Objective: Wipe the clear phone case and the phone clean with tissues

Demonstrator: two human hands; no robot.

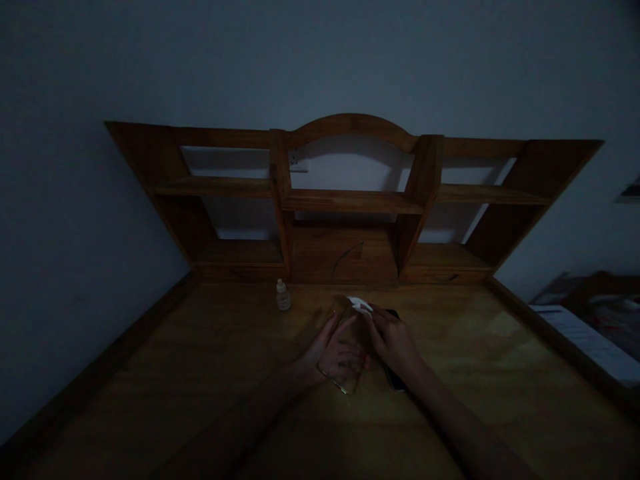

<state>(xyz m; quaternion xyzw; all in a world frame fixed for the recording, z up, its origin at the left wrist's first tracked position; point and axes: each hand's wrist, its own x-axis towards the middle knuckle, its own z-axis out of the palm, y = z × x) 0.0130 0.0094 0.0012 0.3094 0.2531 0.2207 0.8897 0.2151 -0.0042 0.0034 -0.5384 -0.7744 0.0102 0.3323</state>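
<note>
Dim frame, wooden desk (210,373) seen from above. Nearest: both forearms come in from 6 o'clock. Left hand (327,350) sits under a clear phone case (344,357), palm up, fingers spread along its underside, cradling it rather than clamping. Right hand (393,340), at 3 o'clock of the case, pinches a small white wipe (359,304) at the case's far top edge; fingers closed on it. A dark phone (395,379) lies flat on the desk mostly beneath the right hand and wrist, only edges visible.

Step in hand, judging by the pose: wiping the case's upper end. Next move likely calls for the left hand keeping the case steady while the wipe drags along the surface with light pressure; the case looks thin and flexible.

Further out, at 11 o'clock of the hands, a small dropper bottle (283,295) stands upright, well apart. Beyond, at 12 o'clock, a wooden hutch (350,200) against the wall. At 3 o'clock far, papers (585,340), blurred.
</note>
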